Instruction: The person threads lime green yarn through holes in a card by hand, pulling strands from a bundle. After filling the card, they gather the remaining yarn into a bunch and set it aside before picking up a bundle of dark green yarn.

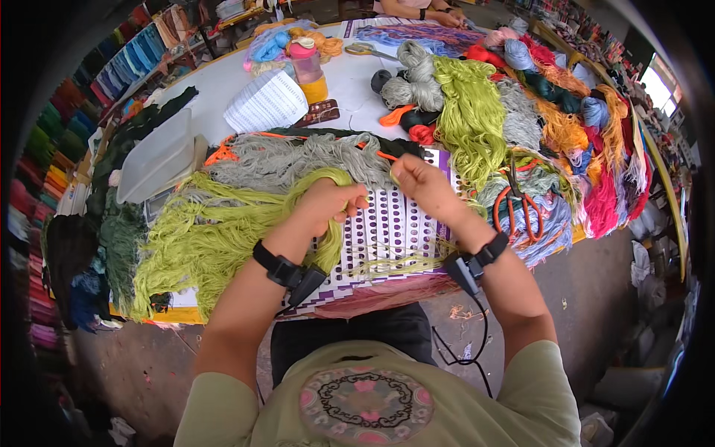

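Note:
A large bundle of lime green yarn [216, 223] spreads over the left front of the table, with a thick fold of it curving around my left hand [339, 205]. That hand's fingers are curled closed at the end of the fold. To its right, my right hand [428, 190] is closed in a pinch, a tiny bit of light green thread at its fingertips. Any strand between the hands is too fine to make out. Below them lies a white sample card sheet [391, 220] with rows of dark purple spots, crossed near its front by a few loose lime strands.
Grey yarn [298, 156] lies just beyond my hands. Orange-handled scissors [518, 208] rest on yarn at the right. More lime yarn [469, 112] and colourful skeins fill the far right. A clear plastic tray [155, 156], a paper sheet [266, 103] and a pink-lidded bottle [305, 63] stand left.

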Tool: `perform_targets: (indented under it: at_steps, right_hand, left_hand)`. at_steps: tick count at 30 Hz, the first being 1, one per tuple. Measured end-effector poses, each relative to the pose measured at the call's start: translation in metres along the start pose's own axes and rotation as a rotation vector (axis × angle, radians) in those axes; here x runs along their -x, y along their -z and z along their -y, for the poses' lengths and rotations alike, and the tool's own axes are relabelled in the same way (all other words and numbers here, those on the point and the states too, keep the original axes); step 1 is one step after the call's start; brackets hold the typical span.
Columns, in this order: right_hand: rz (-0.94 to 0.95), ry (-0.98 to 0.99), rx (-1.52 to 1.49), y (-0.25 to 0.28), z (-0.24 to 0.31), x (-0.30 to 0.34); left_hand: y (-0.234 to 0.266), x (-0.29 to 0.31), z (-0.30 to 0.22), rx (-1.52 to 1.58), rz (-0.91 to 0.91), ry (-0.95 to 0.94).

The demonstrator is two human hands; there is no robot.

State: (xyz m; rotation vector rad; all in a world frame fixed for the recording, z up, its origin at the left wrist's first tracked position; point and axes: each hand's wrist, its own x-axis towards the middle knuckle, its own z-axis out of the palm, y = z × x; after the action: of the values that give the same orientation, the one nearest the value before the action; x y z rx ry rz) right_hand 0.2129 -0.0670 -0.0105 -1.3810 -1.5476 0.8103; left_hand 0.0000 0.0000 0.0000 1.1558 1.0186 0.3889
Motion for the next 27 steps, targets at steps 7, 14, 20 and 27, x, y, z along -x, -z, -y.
perform_targets:
  at_steps: [7, 14, 20, 27]
  right_hand:
    - [-0.013, 0.128, 0.164, -0.007, -0.006, 0.008]
    - [-0.038, 0.023, -0.041, -0.005, -0.01, 0.01]
    - [0.006, -0.013, -0.192, 0.0, -0.012, 0.008]
    - [0.095, -0.054, -0.197, 0.003, -0.001, 0.007]
  left_hand:
    - [-0.026, 0.001, -0.002, -0.364, -0.056, -0.083]
    - [-0.032, -0.005, 0.007, -0.407, -0.051, -0.17]
    - [-0.037, -0.006, -0.003, 0.124, 0.009, -0.02]
    - [-0.036, -0.013, 0.013, 0.274, 0.103, -0.1]
